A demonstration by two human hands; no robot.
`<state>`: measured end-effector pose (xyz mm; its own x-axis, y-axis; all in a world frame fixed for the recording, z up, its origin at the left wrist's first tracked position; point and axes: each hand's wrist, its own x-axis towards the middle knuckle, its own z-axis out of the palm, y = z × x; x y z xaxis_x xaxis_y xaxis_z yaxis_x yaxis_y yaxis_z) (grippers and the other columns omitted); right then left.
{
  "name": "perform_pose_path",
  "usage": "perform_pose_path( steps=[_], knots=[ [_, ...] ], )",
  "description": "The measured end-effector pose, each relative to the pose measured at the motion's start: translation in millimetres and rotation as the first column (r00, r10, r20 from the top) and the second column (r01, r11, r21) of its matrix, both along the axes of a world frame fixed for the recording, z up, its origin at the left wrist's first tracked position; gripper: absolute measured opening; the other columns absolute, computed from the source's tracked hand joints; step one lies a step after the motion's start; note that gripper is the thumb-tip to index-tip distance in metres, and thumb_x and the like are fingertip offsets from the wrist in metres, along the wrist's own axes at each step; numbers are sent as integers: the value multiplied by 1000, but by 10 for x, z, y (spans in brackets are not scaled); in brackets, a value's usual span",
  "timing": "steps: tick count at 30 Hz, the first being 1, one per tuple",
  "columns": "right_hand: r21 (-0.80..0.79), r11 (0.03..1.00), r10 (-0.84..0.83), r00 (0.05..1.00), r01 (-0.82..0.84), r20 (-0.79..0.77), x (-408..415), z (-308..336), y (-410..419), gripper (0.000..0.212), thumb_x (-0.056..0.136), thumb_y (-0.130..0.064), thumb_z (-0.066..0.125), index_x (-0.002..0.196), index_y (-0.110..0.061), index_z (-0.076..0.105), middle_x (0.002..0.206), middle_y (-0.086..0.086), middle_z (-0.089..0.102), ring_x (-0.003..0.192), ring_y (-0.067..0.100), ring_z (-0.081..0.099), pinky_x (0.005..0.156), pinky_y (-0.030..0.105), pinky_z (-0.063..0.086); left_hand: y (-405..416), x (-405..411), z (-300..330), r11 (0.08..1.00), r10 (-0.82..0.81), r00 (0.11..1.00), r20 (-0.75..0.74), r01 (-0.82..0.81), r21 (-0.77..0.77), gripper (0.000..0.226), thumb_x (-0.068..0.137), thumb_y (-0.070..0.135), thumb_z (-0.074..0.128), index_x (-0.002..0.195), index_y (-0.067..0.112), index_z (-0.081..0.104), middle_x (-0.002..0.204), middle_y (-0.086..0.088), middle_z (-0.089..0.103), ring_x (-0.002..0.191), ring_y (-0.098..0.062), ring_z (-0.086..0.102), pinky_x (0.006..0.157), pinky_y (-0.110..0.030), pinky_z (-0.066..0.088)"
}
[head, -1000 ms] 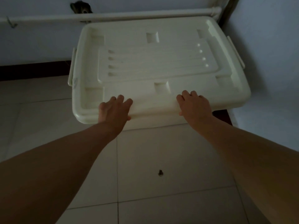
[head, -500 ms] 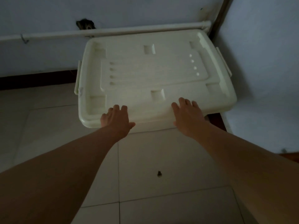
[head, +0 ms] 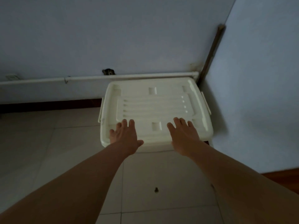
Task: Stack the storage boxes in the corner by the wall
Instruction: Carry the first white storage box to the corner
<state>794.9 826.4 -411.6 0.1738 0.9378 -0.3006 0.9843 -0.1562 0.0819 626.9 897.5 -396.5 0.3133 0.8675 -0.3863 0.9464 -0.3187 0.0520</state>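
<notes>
A cream-white storage box (head: 153, 102) with a ribbed, recessed lid stands in the corner, its far side near the back wall and its right side near the right wall. Side latches show on both ends. My left hand (head: 124, 136) hovers flat over the lid's near left edge with fingers spread, holding nothing. My right hand (head: 183, 135) is likewise flat and spread over the near right part of the lid. Whether the palms touch the lid I cannot tell. The box's body below the lid is mostly hidden.
A white pipe (head: 97, 78) runs along the back wall just behind the box, with a dark hole (head: 108, 71) above it. A brown vertical strip (head: 210, 57) marks the corner. Pale floor tiles (head: 161, 175) carry a small dark speck (head: 156, 189).
The view has pulled back and up, so the box looks smaller and farther away. Both hands have left the lid's near rim and now lie spread above its near edge.
</notes>
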Motion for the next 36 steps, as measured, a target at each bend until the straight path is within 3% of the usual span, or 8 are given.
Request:
perform_pose_path(
  steps=[14,24,36],
  knots=[
    [82,994,-70,998,70,-1,-338,859,-305,64,87,-21,59,143,-17,28,151,11,22,139,28,24,114,41,24,-234,-355,808,993,-82,994,69,76,92,87,80,52,62,147,17,19,152,-4,28,140,-26,29,111,-48,27],
    [158,973,-167,986,167,-16,-1118,1333,-950,59,87,-20,59,139,-17,32,146,11,30,133,28,33,108,39,31,-696,-1069,1194,959,-238,966,99,218,180,89,80,51,63,147,16,18,148,-4,33,136,-26,35,110,-48,31],
    [159,953,-257,966,258,-28,-1462,1327,-1869,54,88,-21,56,136,-16,34,139,11,36,128,29,38,106,41,35,-1564,-1305,1101,948,-309,944,113,296,120,87,81,53,61,147,15,18,150,-4,31,138,-26,33,109,-47,29]
  ],
)
